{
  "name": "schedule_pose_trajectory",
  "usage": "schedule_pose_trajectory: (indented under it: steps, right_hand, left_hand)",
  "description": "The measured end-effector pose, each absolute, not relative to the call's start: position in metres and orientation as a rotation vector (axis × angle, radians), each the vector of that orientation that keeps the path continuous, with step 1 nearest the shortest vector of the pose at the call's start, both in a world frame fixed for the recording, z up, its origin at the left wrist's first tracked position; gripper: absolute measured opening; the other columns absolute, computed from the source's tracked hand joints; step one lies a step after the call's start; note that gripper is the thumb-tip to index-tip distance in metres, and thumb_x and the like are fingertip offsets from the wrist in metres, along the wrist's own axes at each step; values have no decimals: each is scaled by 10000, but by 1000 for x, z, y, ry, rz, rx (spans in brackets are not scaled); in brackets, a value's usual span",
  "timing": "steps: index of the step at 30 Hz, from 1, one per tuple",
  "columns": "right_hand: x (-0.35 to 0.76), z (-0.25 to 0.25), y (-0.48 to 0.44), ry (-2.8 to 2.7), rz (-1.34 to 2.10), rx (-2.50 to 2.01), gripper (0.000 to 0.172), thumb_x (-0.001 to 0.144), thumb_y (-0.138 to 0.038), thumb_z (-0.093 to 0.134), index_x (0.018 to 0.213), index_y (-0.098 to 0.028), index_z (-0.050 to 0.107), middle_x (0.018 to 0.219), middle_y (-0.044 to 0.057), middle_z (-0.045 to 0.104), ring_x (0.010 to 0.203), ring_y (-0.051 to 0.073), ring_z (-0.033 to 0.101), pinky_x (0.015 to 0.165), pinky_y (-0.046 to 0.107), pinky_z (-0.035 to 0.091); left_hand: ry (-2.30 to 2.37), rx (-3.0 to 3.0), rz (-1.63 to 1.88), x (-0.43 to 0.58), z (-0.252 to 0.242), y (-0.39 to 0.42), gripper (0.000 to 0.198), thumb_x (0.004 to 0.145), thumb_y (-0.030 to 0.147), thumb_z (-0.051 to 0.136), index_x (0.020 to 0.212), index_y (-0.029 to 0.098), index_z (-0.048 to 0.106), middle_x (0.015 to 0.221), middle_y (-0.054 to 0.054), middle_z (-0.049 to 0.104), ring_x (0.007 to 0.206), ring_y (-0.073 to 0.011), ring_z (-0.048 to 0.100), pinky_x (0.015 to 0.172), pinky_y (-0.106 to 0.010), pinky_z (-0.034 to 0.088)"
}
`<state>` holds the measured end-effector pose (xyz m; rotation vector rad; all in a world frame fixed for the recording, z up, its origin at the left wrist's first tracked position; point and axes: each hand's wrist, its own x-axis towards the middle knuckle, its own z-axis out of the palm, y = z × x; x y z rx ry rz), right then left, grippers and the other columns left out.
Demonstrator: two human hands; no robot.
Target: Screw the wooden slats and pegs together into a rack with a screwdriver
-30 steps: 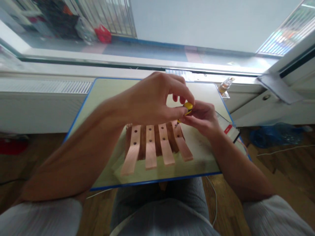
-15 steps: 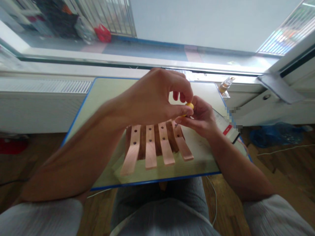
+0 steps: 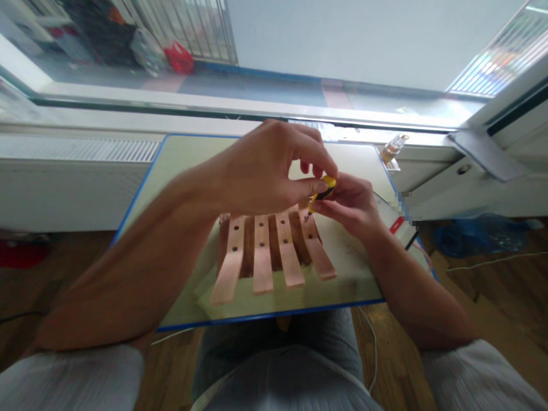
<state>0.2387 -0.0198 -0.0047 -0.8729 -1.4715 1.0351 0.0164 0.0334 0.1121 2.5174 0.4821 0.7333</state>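
A short yellow-and-black screwdriver (image 3: 324, 191) leans with its tip down at the upper screw of the rightmost pale wooden strip (image 3: 320, 257). My left hand (image 3: 274, 165) arches over from the left, its thumb and forefinger closed around the top of the handle. Lower on the same tool, the fingers of my right hand (image 3: 355, 208) pinch it near the shaft. Several pale strips lie side by side across a brown wooden block (image 3: 247, 260), with dark screw heads in them. My left hand and forearm hide part of the block's far left.
The small table (image 3: 184, 314) has a blue edge. At its right lies a phone-like flat object (image 3: 387, 211), partly behind my right arm. A small clear bottle (image 3: 394, 147) stands by the window sill. A radiator (image 3: 77, 188) is on the left.
My fingers have shifted on the screwdriver, so more of its black-and-yellow handle and its shaft show. My right hand has moved slightly to the right; the wooden piece has stayed in place.
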Motion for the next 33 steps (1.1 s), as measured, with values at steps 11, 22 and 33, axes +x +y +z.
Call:
schedule_pose_trajectory:
  steps: [11,22,33]
  right_hand:
    - [231,-1,-20,-1462,956,-876,476,727,-403,1035,792,-266,584,764,-44,550,689,135,468,570,314,386]
    - [238,-3,-18,-1507,1005,-852,221,822,-312,974,868,-235,771,755,-40,615,689,122,507,624,308,409]
    - [235,-1,-21,-1545,954,-858,171,849,-310,956,882,-214,819,739,-27,649,675,117,516,610,298,413]
  left_hand:
    - [553,2505,806,23,110,31,82,875,291,860,887,221,820,937,-49,787,852,-199,708,790,-357,564]
    - [513,2539,773,20,110,32,96,918,286,807,935,198,839,935,-50,778,857,-187,709,802,-332,560]
    - [468,2547,719,17,110,33,174,960,320,728,1011,219,860,1008,-55,798,920,-189,729,820,-304,566]
